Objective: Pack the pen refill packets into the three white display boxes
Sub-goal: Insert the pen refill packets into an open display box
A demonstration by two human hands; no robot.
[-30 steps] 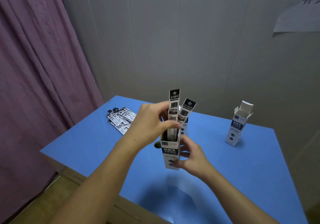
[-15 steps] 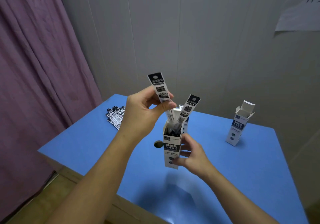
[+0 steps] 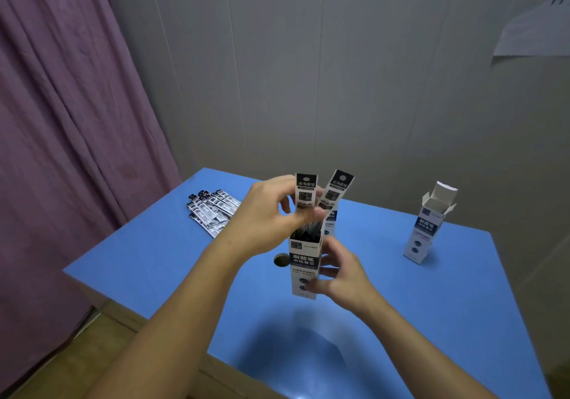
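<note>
Above blue table [image 3: 431, 306], left grip [image 3: 271, 216] pinching slim packet [image 3: 306, 192], right grip [image 3: 337, 270] clasping tall box [image 3: 303, 263]

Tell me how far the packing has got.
Done: the held box already has packets in it, one sticking out. In hand: the right hand grips that box while the left hand pinches a packet at its mouth. Left: a pile of packets lies on the table, and the open box on the right stands untouched. A third box is mostly hidden.

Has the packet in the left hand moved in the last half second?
Yes. The packet pinched by the left hand has come down, deeper into the box, and stands straighter than before.
</note>
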